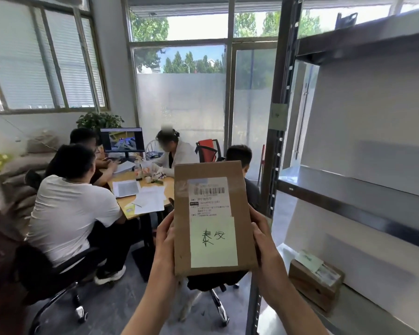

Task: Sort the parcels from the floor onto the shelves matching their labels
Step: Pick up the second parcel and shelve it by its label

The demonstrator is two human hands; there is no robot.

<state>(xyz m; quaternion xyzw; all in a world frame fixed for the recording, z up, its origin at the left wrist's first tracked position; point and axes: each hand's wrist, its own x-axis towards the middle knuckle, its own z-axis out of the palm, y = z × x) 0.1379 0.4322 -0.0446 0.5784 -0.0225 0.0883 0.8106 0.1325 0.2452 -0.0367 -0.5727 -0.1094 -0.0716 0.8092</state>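
A brown cardboard parcel (212, 170) is held upright in front of me at chest height. It carries a white barcode label and a pale green note with handwritten characters. My left hand (165, 240) grips its left edge and my right hand (264, 240) grips its right edge. To the right stands a metal shelving unit (348, 187) with grey shelf boards. A pale green tag (278, 116) is stuck on its front post. A second brown parcel (315, 279) with a green note lies on the lower shelf.
Several people sit around a wooden table (128, 204) with papers and a monitor (122, 140), directly behind the parcel. Office chairs (58, 274) stand on the grey floor to the left and below. Large windows fill the back wall.
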